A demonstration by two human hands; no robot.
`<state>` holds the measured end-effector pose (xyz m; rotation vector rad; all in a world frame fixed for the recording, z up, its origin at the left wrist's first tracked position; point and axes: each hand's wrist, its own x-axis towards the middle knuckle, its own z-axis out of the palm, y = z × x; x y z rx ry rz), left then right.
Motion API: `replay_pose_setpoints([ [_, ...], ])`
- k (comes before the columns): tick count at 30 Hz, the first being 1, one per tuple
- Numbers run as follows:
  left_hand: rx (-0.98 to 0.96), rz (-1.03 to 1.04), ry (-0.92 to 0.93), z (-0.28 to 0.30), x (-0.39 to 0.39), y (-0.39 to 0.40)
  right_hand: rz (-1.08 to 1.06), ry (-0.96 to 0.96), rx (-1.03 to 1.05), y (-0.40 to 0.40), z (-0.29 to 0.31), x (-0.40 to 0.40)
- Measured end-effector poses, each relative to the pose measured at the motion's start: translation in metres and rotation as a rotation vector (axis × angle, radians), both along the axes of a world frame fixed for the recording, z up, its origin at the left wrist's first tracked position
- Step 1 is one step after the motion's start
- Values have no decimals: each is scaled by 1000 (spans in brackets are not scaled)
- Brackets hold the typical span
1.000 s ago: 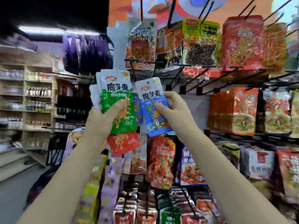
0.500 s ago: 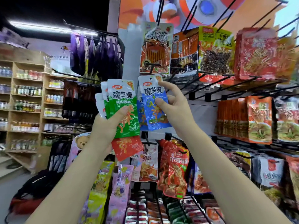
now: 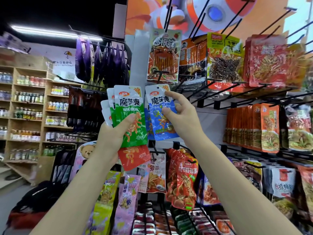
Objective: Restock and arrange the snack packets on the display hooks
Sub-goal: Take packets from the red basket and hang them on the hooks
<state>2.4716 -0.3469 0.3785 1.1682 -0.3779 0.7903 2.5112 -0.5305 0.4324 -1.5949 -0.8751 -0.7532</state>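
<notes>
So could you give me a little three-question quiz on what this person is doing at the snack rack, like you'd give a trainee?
1. True or false: the left hand holds a stack of packets with a green packet in front.
2. Which packet does the right hand pinch? A) blue packet B) purple C) yellow
3. Fill in: under the green packet, in the same stack, a ___ packet sticks out.

Key: 1 true; 2 A; 3 red.
</notes>
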Motion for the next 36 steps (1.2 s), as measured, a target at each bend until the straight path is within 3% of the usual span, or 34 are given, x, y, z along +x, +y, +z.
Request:
replay_pose_setpoints([
  [24, 3, 29, 31, -9, -16, -3, 5, 16, 53, 6, -1, -4],
  [31, 33, 27, 15, -10, -19, 0, 140, 53, 26, 3, 5, -5],
  [36, 26, 27, 1, -10, -17, 0, 103, 35, -82, 4, 12, 1],
])
